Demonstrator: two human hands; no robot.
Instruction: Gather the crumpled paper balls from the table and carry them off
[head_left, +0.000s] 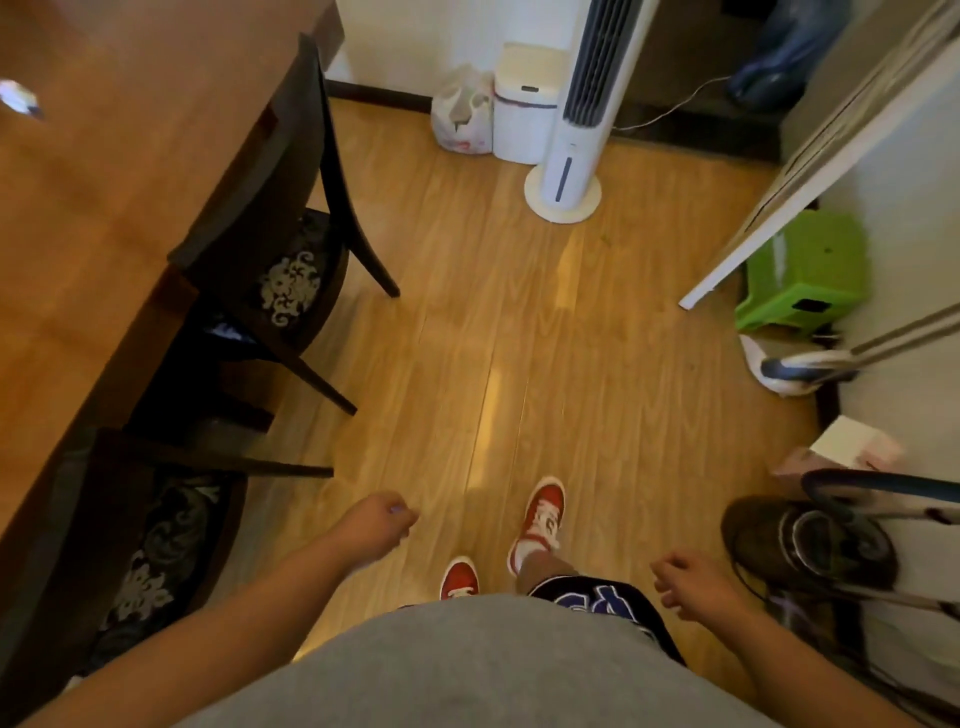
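From the head camera, the person is standing on the wooden floor (545, 322) and looking down at two red shoes.

The left hand (376, 525) is curled into a loose fist. A tiny pale bit shows at the knuckles, but it is too small to tell if it is paper. So whether this hand holds a paper ball cannot be told.

The right hand (688, 584) hangs with its fingers loosely bent and spread a little. Nothing can be seen in it.

Far off to the left of the left hand, and well ahead of it, is the long brown counter (93, 208). Near its far left edge sits one small white crumpled thing (18, 98). It looks like a paper ball, though it is blurry. It is a lump, a bit wider than it is tall, and its long way seems to run along the counter from left to right. It does not point anywhere clearly.

Well ahead of both hands, by the wall, stand a white bin (524, 104) and a plastic bag (462, 111), next to a tall white fan (576, 119).

It looks like the job is partly done. Most of the counter in view is bare, but that one lump is not yet picked up. Carrying it off is probably still to come.
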